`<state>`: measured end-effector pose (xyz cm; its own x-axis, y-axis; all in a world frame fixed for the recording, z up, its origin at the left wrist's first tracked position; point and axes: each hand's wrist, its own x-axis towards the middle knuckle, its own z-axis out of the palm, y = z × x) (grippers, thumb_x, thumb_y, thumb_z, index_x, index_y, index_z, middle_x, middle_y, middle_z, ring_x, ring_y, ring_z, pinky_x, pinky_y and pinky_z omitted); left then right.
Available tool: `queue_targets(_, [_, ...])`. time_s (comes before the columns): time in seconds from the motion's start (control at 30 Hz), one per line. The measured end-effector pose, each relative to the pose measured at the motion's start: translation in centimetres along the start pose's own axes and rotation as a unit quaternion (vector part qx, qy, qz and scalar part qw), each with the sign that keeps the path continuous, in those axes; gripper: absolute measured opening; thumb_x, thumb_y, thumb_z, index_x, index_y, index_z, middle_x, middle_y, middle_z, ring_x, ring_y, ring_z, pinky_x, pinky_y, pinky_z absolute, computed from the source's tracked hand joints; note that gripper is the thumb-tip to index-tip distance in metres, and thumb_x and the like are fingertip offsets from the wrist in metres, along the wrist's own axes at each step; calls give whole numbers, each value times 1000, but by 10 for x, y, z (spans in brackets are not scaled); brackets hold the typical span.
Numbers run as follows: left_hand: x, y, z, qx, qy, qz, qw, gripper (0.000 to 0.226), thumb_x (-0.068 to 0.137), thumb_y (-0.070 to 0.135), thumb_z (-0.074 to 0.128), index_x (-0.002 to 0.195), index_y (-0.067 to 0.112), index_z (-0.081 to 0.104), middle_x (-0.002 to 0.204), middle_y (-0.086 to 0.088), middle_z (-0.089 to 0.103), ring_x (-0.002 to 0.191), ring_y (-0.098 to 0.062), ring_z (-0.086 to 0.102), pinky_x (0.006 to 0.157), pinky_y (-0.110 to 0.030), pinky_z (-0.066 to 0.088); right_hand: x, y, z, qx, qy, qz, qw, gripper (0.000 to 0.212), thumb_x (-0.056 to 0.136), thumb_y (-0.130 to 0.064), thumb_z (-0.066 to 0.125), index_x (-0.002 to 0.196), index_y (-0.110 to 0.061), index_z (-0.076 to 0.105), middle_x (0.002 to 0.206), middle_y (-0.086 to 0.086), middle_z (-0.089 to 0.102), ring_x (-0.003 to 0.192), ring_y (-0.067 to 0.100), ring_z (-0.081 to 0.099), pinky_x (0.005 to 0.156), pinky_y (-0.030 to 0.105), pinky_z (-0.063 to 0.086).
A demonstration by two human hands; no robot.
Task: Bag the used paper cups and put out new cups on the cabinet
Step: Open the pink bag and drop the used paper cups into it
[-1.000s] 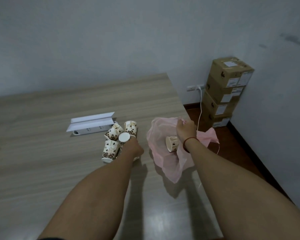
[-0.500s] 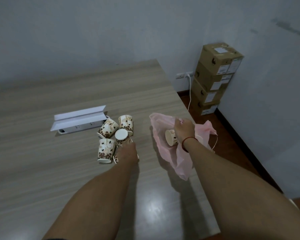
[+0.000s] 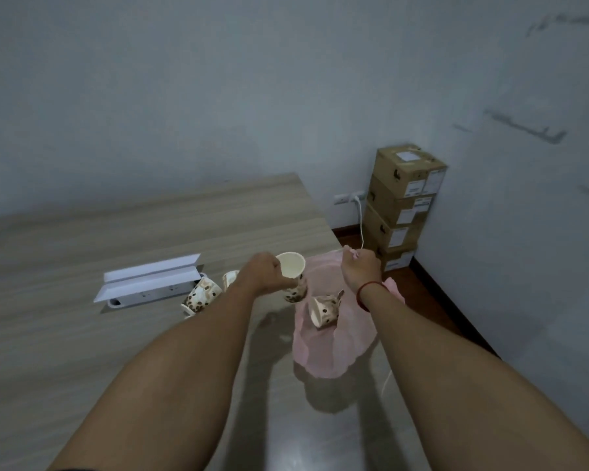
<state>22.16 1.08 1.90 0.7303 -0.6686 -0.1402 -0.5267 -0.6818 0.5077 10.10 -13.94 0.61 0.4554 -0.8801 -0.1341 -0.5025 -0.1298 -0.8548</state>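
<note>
Since half a second ago the left hand [image 3: 261, 271] has lifted off the bench [image 3: 65, 351] with a cup [image 3: 293, 271] and carried it right, to the mouth of the pink bag [image 3: 323, 351]. That hand is clenched around the cup's side; the cup is in the air, tilted, its open rim facing up and toward the camera, its patterned base pointing down at the bag's near edge. The right hand [image 3: 359, 268] is closed on the bag's upper edge, holding it up and open at the bench's right edge, as before. A red band [image 3: 368, 290] circles that wrist. One cup [image 3: 323, 309] lies on its side inside the bag, showing through the thin plastic.

Left of the raised arm, cups remain on the bench: one [image 3: 201, 295] tipped over beside a white power strip [image 3: 150, 283], another [image 3: 230, 277] just behind it, partly hidden by the forearm. Whether more lie under the arm I cannot tell.

Beyond the bench, four brown boxes [image 3: 403, 205] stand stacked in the corner, with a white cord [image 3: 360, 219] running down from a wall socket beside them.
</note>
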Motion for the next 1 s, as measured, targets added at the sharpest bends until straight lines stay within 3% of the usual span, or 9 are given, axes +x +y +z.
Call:
queue_targets(0.1, [0, 31, -3, -94, -40, 5, 995, 38, 70, 26, 83, 54, 12, 52, 60, -5, 54, 57, -16, 51, 51, -23, 42, 0, -1, -10, 6, 8, -4, 1000, 41, 95, -33, 42, 101, 0, 66, 106, 21, 65, 98, 33, 62, 76, 27, 38])
queue_targets(0.17, [-1, 45, 7, -126, -91, -4, 988, 36, 73, 22, 82, 55, 12, 52, 64, -7, 57, 55, -12, 53, 49, -20, 49, -1, -1, -14, 7, 7, -5, 1000, 41, 95, -32, 42, 102, 0, 66, 108, 22, 65, 99, 33, 61, 76, 27, 38])
queue_targets(0.27, [0, 53, 38, -162, -117, -34, 979, 27, 72, 22, 84, 67, 7, 62, 80, -11, 64, 67, -17, 60, 65, -29, 58, -4, 0, -19, 15, 9, -3, 1000, 40, 95, -30, 42, 104, 1, 66, 108, 21, 65, 96, 31, 61, 75, 26, 37])
queue_targets(0.37, [2, 56, 72, -171, -132, -57, 975, 38, 79, 33, 78, 102, 4, 71, 101, -10, 69, 95, -22, 66, 92, -38, 55, -6, 2, -19, 30, 9, 0, 1000, 40, 94, -31, 43, 101, 1, 67, 99, 19, 64, 97, 34, 63, 75, 31, 44])
queue_targets(0.43, [0, 60, 87, -152, -179, -72, 969, 43, 90, 34, 64, 122, 5, 62, 118, -12, 66, 109, -27, 64, 100, -41, 50, -8, 4, -19, 40, 6, 0, 999, 40, 93, -31, 43, 97, 0, 67, 89, 14, 60, 96, 35, 64, 82, 38, 50])
queue_targets(0.57, [-2, 61, 96, -135, -245, -76, 957, 31, 95, 29, 54, 113, 4, 61, 118, -19, 64, 111, -32, 63, 98, -44, 52, -5, 11, -22, 43, 16, -3, 999, 32, 94, -28, 43, 84, -6, 65, 83, 13, 59, 84, 30, 61, 79, 38, 50])
queue_targets(0.73, [-2, 31, 73, -42, -167, -67, 983, 28, 93, 6, 54, 117, -4, 64, 114, -23, 68, 105, -35, 67, 84, -40, 56, -6, 6, -15, 53, 18, -9, 998, 33, 93, -27, 45, 89, -2, 66, 89, 16, 64, 86, 28, 60, 80, 35, 48])
queue_targets(0.87, [5, -7, 43, -3, -25, -54, 998, 26, 86, 16, 58, 99, -1, 73, 101, -18, 73, 98, -31, 69, 84, -34, 54, -7, -5, 0, 21, 6, -23, 999, 24, 93, -29, 44, 81, -11, 57, 86, 14, 56, 80, 24, 53, 73, 31, 41])
queue_targets(1.0, [9, -45, 26, 23, 13, -91, 995, 22, 80, 19, 59, 88, 2, 71, 92, -17, 73, 93, -30, 70, 83, -37, 56, -15, -9, 21, 25, -13, -22, 999, 32, 94, -28, 45, 92, -3, 64, 97, 19, 63, 92, 31, 60, 77, 33, 43])
